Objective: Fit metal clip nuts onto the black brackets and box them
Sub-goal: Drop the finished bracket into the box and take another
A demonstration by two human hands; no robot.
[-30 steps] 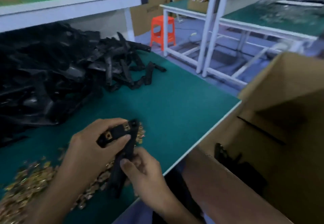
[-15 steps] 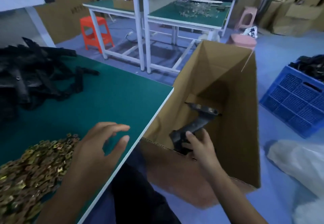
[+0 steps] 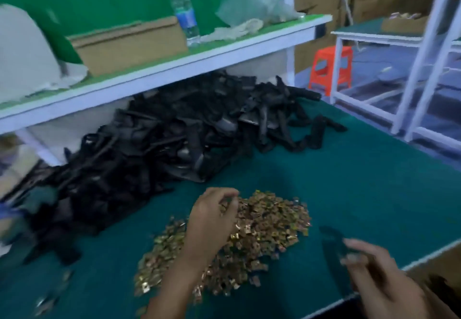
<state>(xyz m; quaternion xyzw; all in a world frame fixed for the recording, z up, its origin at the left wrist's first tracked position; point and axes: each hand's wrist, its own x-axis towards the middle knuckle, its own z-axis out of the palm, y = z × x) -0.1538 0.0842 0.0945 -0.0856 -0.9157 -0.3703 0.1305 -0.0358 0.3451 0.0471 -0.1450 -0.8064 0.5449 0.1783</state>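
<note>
Left hand: The left hand is down on the heap of clip nuts. Its fingers are bent. The thumb and fingertips come together around a few gold pieces at the top of the heap.
Right hand: The right hand is over the near edge of the table, to the right of the heap and not touching it. It is blurry. Its fingers look loose and a bit apart, and I see nothing in it.
Clip nuts: They are small shiny gold pieces in a big heap on the green table, close to the person. A few lie loose at the near left.
Black brackets: A big messy pile of black brackets lies behind the heap, under the shelf. It runs from the left side of the table to the right.
Box: A corner of a brown cardboard box shows at the bottom right, just beside the table edge. Something dark is inside, too dim to make out.
Shelf: A white shelf with a green top hangs over the brackets. On it stand a water bottle and a flat brown carton, with a crumpled clear bag to the right.
Far side: An orange stool stands on the floor beside white table frames.
</note>
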